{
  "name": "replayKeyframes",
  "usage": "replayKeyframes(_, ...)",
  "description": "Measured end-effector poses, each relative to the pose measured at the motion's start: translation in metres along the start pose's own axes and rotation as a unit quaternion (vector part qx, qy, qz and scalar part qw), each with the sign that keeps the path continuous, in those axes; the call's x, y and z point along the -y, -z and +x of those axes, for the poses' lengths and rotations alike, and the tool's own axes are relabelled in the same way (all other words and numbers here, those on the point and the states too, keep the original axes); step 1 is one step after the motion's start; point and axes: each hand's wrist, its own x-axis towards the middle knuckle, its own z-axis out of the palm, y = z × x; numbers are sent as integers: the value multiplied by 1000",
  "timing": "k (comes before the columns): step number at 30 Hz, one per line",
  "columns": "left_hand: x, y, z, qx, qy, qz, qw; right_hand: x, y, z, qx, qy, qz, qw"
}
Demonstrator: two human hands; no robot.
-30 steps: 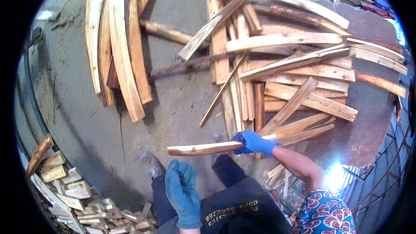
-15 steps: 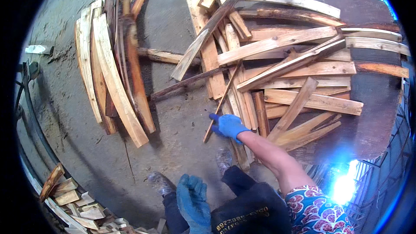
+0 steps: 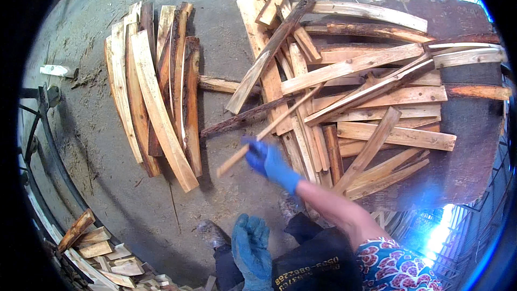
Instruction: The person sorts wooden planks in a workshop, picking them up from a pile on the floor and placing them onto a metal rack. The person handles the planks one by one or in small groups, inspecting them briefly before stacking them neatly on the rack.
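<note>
Grip of the right hand (image 3: 264, 161) is closed about a thin stick (image 3: 231, 163), its upper end seen over the plank pile (image 3: 355, 67). Left hand (image 3: 251, 245) is held half-curled, empty. Floor (image 3: 215, 151) toward the slab stack (image 3: 155, 108) is crossed by a dark strip (image 3: 245, 117). Offcuts (image 3: 97, 249) are heaped lower left.

Right glove (image 3: 272, 165): coloured blue
Left glove (image 3: 251, 250): coloured teal
Stick (image 3: 273, 126): toned tan
Sleeve (image 3: 396, 267): patterned red-white on blue

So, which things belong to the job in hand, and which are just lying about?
Likely job-related: thin stick in right hand, right board heap, left board pile.

Apparently lying about: short wood pieces lower left, white object upper left.
</note>
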Motion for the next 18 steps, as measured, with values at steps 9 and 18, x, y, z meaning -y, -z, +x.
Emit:
replayKeyframes(9,-16,-22,-6,3,92,-45,995,-107,14,61,-44,-142,-229,962)
replayKeyframes(18,-30,-18,10,36,11,-67,997,58,19,-100,-5,-249,-172,953)
